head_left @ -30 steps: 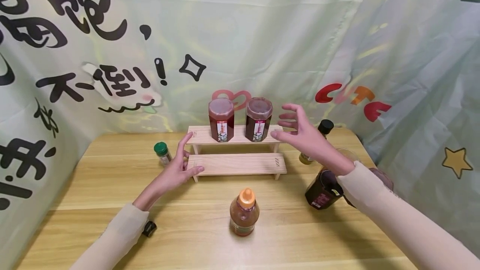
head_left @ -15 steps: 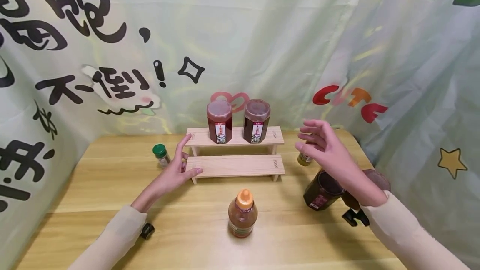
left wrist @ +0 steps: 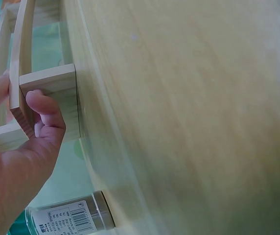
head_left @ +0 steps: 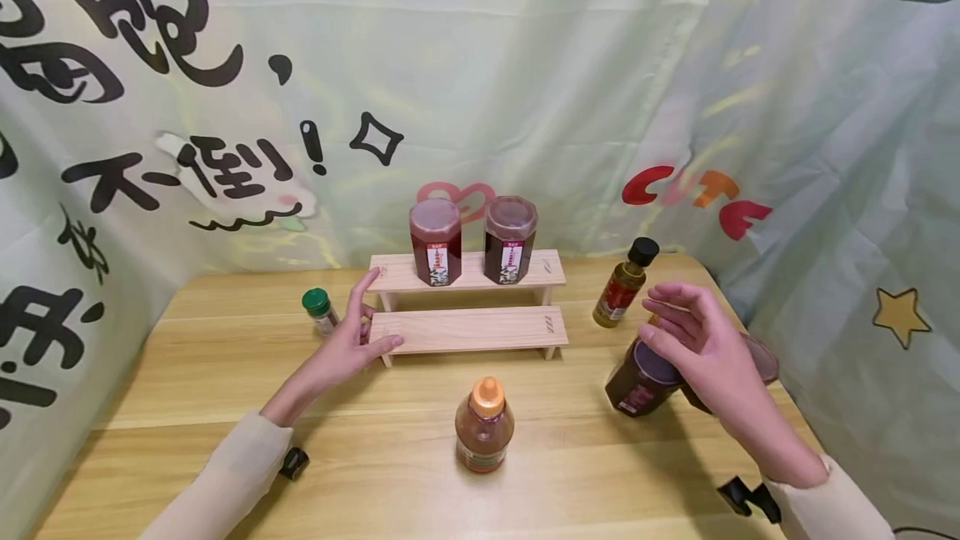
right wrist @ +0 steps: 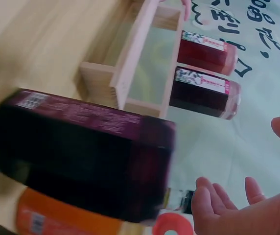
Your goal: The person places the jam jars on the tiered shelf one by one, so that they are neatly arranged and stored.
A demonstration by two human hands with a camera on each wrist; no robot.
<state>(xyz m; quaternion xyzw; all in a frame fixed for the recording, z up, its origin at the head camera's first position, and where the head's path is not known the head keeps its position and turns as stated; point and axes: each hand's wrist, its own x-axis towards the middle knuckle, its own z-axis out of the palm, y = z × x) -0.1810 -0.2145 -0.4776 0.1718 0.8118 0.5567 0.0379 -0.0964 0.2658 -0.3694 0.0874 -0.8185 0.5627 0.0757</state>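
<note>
Right grip (head_left: 701, 342) partly hiding rightmost jar (head_left: 763, 358); left grip (head_left: 351, 338) covering bit of wooden stand (head_left: 472, 329). Right wrist view: dark jar (right wrist: 83, 154) showing blurred label, partly blocking orange container (right wrist: 66, 215). Green cap (left wrist: 18, 226) running off left wrist view's bottom edge.

I've got the head view looking forward and down from the near side of the wooden stand (head_left: 468, 329), far enough back to frame it whole. Left wrist sits close in at the stand's left end, rolled sideways; right wrist, also rolled, faces the stand's right end, a dark jar (right wrist: 81, 156) looming nearer. Head and right wrist share the two upright jars (head_left: 436, 244) atop the stand.
</note>
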